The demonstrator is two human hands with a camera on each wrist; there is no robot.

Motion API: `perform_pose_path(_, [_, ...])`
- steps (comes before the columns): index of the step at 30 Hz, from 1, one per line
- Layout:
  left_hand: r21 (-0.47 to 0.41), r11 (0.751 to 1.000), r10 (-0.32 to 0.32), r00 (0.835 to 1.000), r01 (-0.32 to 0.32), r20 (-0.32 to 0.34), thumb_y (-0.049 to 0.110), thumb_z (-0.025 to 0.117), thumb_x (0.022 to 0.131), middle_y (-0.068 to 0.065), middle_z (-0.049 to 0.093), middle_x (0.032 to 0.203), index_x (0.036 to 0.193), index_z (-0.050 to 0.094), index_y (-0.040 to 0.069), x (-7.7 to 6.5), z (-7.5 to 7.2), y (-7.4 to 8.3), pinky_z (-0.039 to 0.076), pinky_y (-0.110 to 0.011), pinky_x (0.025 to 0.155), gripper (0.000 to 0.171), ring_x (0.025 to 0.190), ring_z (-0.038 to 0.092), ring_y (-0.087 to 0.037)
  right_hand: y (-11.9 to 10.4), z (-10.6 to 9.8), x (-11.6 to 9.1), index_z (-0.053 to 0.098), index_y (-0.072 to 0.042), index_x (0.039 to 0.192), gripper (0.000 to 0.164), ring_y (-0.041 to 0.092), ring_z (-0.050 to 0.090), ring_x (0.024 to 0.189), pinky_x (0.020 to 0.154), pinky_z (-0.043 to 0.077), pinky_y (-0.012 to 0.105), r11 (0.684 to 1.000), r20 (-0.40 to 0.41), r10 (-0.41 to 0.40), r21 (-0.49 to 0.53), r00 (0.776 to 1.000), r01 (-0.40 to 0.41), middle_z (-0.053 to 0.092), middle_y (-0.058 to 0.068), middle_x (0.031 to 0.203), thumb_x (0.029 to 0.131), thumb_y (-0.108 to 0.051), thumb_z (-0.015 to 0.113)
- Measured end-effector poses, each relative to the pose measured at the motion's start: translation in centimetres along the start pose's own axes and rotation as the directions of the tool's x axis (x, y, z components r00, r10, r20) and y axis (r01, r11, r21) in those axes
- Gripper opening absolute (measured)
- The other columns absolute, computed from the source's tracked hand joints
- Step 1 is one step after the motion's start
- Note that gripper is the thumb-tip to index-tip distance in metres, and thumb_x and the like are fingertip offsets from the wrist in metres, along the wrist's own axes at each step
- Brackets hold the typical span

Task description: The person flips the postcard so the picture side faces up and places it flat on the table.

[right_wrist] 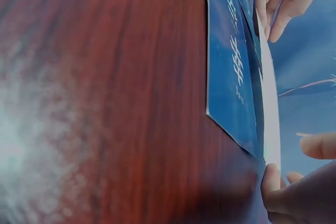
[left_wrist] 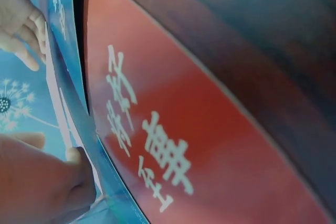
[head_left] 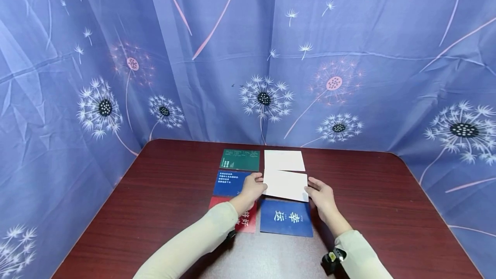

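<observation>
My left hand and right hand pinch a plain white card at its two short sides. The card shows as a thin strip in both wrist views, raised a little at its near edge in the right wrist view. Just below it lies a blue card with white characters. Another white card lies behind, right at the held card's far edge. Under the left hand and forearm are a blue card with lines of text and a red card with large white characters, both partly covered.
At the back of the left column lies a green card. The cards sit on a dark red-brown wooden table. A blue curtain with dandelion prints hangs behind the table and along its sides. Small black devices are strapped at the wrists.
</observation>
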State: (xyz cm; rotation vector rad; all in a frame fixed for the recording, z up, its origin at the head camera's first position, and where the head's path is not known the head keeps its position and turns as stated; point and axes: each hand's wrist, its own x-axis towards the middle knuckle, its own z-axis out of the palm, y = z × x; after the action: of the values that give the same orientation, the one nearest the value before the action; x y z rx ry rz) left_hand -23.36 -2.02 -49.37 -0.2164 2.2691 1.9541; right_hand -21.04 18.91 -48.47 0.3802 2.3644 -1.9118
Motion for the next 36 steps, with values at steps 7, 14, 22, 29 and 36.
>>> perform_pose_path(7, [0.013,1.0,0.024,0.998,-0.023,-0.05,-0.01,0.059,0.08,-0.017,0.065,0.104,0.118,0.063,-0.008,0.1,-0.4,0.0,0.054,-0.031,0.081,0.038,0.096,0.061,-0.024,0.2,0.0,0.1,0.046,0.015,0.132,0.042,0.02,0.061,0.102,0.077,0.052,0.016,0.998,-0.079,-0.007,0.064,0.997,0.012,0.05,0.035,0.13,0.093,0.002,0.052])
perform_pose_path(14, [-0.032,0.999,0.027,0.998,-0.028,-0.053,-0.006,0.063,0.082,-0.009,0.066,0.089,0.11,0.067,-0.005,0.4,-0.9,-0.1,0.055,-0.028,0.078,0.029,0.082,0.06,-0.014,0.4,-0.1,0.2,0.052,0.017,0.125,0.037,0.001,0.061,0.078,0.071,0.051,0.014,0.992,-0.145,0.018,0.127,0.989,0.001,0.064,0.025,0.108,0.09,0.004,0.055])
perform_pose_path(22, [-0.055,0.998,0.015,0.998,-0.019,-0.065,-0.003,0.065,0.083,-0.009,0.067,0.088,0.106,0.069,-0.004,0.4,-1.0,-0.1,0.055,-0.031,0.08,0.024,0.08,0.062,-0.015,0.4,-0.3,0.2,0.057,0.016,0.118,0.034,0.0,0.061,0.069,0.068,0.053,0.016,0.988,-0.152,0.014,0.156,0.988,0.01,0.066,0.0,0.078,0.087,0.002,0.062])
perform_pose_path(29, [-0.105,0.994,0.001,0.998,-0.007,-0.056,-0.002,0.064,0.087,-0.01,0.067,0.088,0.105,0.068,-0.003,0.4,-1.1,0.1,0.056,-0.027,0.064,0.019,0.069,0.06,-0.013,0.1,-0.4,0.1,0.056,0.018,0.118,0.035,-0.001,0.061,0.067,0.066,0.053,0.016,0.98,-0.139,0.012,0.196,0.99,0.016,0.066,-0.004,0.074,0.087,0.003,0.062])
perform_pose_path(36, [-0.12,0.993,-0.02,0.999,0.014,-0.05,0.0,0.064,0.088,-0.01,0.068,0.09,0.108,0.069,0.0,0.2,-1.3,0.7,0.056,-0.027,0.06,0.021,0.071,0.062,-0.015,0.0,-0.3,0.3,0.062,0.014,0.111,0.028,0.0,0.061,0.066,0.064,0.055,0.019,0.972,-0.188,-0.012,0.227,0.982,0.055,0.065,-0.008,0.07,0.086,0.003,0.065])
